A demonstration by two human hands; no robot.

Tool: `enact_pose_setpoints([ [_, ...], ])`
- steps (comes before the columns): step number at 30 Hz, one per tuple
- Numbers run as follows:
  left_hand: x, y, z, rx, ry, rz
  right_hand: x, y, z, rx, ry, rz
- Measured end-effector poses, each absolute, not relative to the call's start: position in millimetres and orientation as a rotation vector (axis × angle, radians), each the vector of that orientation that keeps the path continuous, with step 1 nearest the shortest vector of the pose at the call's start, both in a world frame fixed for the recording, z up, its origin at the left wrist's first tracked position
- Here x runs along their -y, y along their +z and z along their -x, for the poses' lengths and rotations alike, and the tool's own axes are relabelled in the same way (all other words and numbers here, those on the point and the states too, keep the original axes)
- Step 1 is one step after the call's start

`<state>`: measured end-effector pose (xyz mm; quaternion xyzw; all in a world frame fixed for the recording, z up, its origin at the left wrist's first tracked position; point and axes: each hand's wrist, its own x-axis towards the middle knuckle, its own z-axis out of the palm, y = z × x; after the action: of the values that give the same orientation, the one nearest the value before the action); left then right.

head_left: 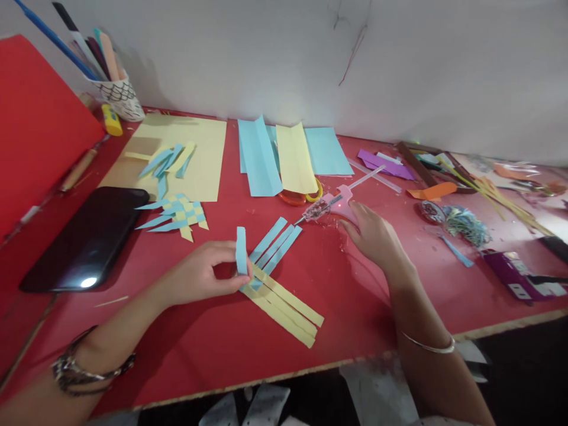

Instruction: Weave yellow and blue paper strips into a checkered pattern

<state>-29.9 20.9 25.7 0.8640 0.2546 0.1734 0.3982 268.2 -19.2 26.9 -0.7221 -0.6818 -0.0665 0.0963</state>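
Note:
My left hand [213, 266] pinches a blue paper strip [241, 251] that stands upright from a small cross of strips on the table. In this cross, blue strips [275, 248] run up to the right and yellow strips [288, 310] run down to the right; my fingertips hide part of their crossing. Over to the right, my right hand [375, 236] has its fingers around the handle end of a pink hot glue gun [341, 204], with a clear glue stick [366, 177] out of its back. The gun's nozzle points at the ends of the blue strips.
A woven blue-and-yellow piece [181, 213] lies beside a black phone [84, 239] on the left. Folded paper sheets [295, 157] cover scissors [293, 197] at the back. Yarn [465, 225] and a purple box [510, 275] lie right. A pen cup [119, 97] stands back left.

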Motion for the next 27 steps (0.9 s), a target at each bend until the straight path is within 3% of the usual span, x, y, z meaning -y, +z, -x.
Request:
enact_pose_setpoints([
  [17,-23,15,31,-0.612,0.504,-2.133,17,28,-289,1.707,-0.193,2.654],
  [23,-26,9,30,-0.586,0.584,-2.15,17,39,-266,1.546,-0.349,2.29],
  [27,-26,6,28,-0.635,0.644,-2.188,21,38,-227,1.728,0.279,1.75],
])
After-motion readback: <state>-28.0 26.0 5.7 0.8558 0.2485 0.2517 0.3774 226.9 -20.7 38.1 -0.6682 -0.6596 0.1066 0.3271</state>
